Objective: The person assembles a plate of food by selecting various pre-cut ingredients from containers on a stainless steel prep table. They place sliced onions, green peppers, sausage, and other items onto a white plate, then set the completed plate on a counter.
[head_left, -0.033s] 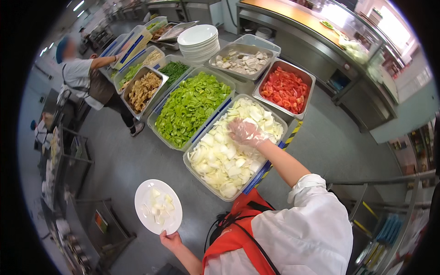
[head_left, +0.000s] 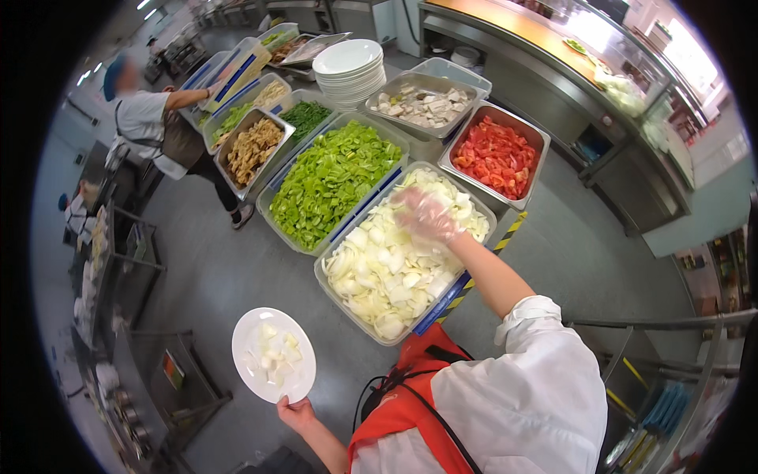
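Note:
My left hand point(head_left: 294, 412) grips the near rim of a white oval plate point(head_left: 246, 324), thumb on top, and holds it out over the floor. A small heap of cut onion point(head_left: 276, 355) lies on the plate. My right hand point(head_left: 426, 217), in a clear plastic glove, is down among the sliced onions point(head_left: 387, 272) in a large clear tub point(head_left: 322, 272). Its fingers are smeared by motion and partly hidden, so whether they hold onion does not show.
Beside the onions stand a tub of chopped green vegetable point(head_left: 332, 182), a steel pan of cut tomatoes point(head_left: 497, 158) and a pan of pale chunks point(head_left: 422, 107). Behind them is a stack of white plates point(head_left: 347, 71). A co-worker point(head_left: 150, 118) reaches over tubs at the far left.
My right hand has shifted slightly within the onions and looks more blurred. The white piece seen against it earlier no longer shows. The plate stays nearly where it was in my left hand.

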`<state>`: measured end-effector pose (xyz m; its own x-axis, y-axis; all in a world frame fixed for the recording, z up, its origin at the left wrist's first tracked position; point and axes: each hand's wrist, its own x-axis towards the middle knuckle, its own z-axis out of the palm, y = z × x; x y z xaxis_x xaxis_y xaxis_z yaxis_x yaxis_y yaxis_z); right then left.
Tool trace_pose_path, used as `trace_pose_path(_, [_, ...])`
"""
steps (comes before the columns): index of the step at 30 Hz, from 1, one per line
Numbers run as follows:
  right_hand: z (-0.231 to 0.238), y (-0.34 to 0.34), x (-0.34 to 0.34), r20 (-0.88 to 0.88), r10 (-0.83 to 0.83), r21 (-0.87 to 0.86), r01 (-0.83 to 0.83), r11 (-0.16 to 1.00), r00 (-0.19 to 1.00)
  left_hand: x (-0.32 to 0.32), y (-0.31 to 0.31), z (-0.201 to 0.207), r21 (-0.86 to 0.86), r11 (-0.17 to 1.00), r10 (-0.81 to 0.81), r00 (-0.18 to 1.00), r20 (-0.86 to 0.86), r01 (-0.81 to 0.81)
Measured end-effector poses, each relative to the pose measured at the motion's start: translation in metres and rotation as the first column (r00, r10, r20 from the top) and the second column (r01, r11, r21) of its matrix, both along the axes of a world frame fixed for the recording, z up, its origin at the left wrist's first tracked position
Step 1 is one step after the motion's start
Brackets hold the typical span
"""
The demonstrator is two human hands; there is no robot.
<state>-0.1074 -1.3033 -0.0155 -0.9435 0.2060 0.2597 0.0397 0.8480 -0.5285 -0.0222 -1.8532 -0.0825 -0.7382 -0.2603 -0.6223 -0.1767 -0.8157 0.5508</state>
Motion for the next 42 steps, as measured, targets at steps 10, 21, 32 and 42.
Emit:
trace_pose_path(10, [-0.056, 0.109, -0.015, 0.308, -0.227, 0.406, 0.088, 0.910, 0.924, 0.112, 0.058, -0.019, -0.037, 0.977, 0.209, 0.978, -0.023, -0.209])
trace_pose_path(21, [-0.031, 0.126, -0.015, 0.064, 0.065, 0.433, -0.086, 0.897, 0.996, 0.191, 0.145, 0.003, -0.094, 0.908, 0.395, 0.910, -0.122, -0.407])
trace_pose_path(32, [-0.037, 0.138, -0.065, 0.353, 0.580, 0.203, -0.665, 0.719, 0.734, 0.220, 0.262, 0.000, -0.065, 0.742, 0.658, 0.744, -0.115, -0.667])
trace_pose_path(42, [0.009, 0.169, -0.105, 0.270, 0.603, -0.102, -0.600, 0.793, 0.750, 0.237, 0.319, 0.013, -0.020, 0.730, 0.680, 0.729, -0.084, -0.683])
